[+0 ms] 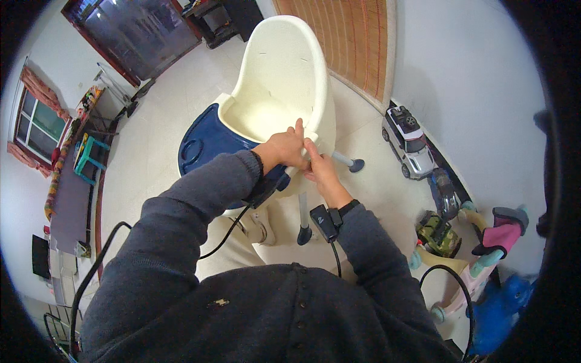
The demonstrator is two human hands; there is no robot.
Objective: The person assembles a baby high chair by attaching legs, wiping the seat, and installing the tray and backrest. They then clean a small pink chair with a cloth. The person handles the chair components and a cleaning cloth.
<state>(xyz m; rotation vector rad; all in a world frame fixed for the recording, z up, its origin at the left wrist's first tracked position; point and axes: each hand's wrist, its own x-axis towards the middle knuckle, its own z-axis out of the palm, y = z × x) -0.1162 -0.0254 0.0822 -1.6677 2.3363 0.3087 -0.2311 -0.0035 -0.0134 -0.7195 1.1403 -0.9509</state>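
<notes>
Pale tiles make the floor (169, 85), and on it stands the cream high chair (284, 54), directly before the person. The dark blue tray (206, 142) lies at the left front of the chair. To the right of the chair, apart from it, is a white and grey toy car (411, 145). The left hand (281, 149) and the right hand (324, 175) meet at the right edge of the chair. One left finger (299, 126) is stretched out; others are partly hidden, so I cannot tell whether the hands pinch something. Below the chair shows a dark foot (304, 236).
</notes>
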